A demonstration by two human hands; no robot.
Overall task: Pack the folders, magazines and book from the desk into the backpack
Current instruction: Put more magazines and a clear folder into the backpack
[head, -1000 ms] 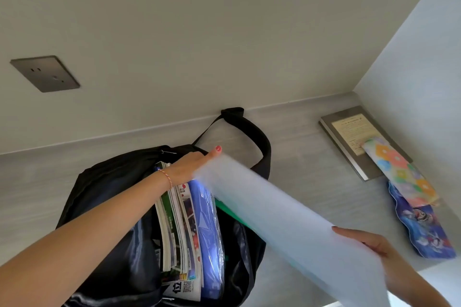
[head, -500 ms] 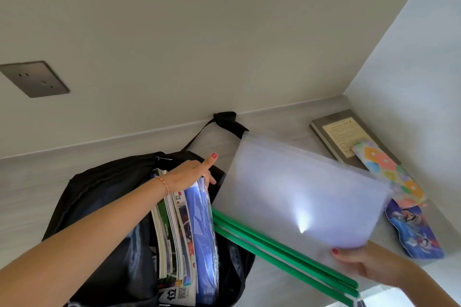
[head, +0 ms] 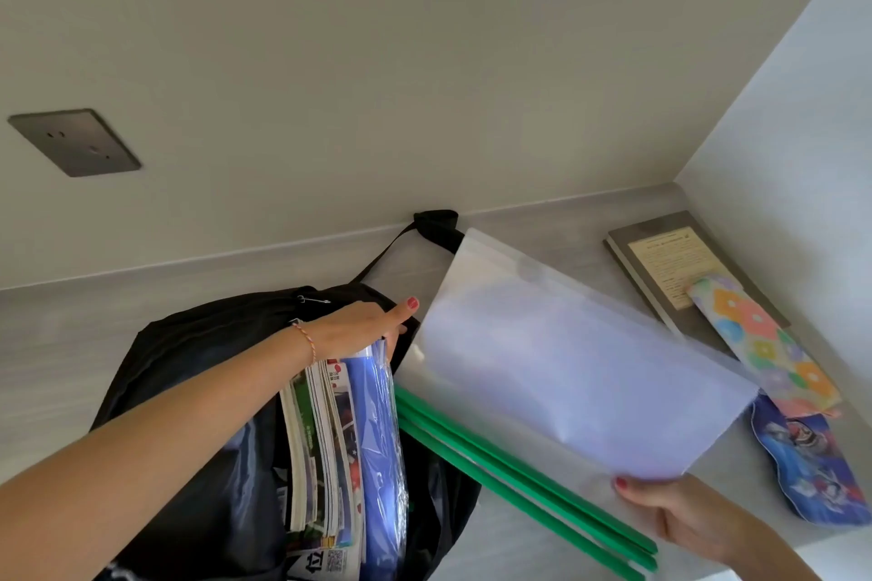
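A black backpack (head: 188,392) lies open on the grey desk (head: 71,344). Several magazines (head: 316,448) and a blue folder (head: 377,439) stand upright inside it. My left hand (head: 354,326) rests on their top edges and holds the blue folder back by the bag's rim. My right hand (head: 679,510) grips the near corner of a translucent folder with green spine bars (head: 566,373), held flat and tilted just right of the bag's opening. A grey book (head: 660,259) lies at the back right corner.
On the book's near end lies a flowered pouch (head: 764,344), with a blue cartoon-printed pouch (head: 811,462) in front of it by the right wall. A wall socket plate (head: 75,142) is at upper left. The backpack's handle strap (head: 434,226) reaches the back wall.
My right hand has swung the translucent folder from edge-on to flat, showing its green bars, and brought it closer to the bag's opening. My left hand stays on the contents.
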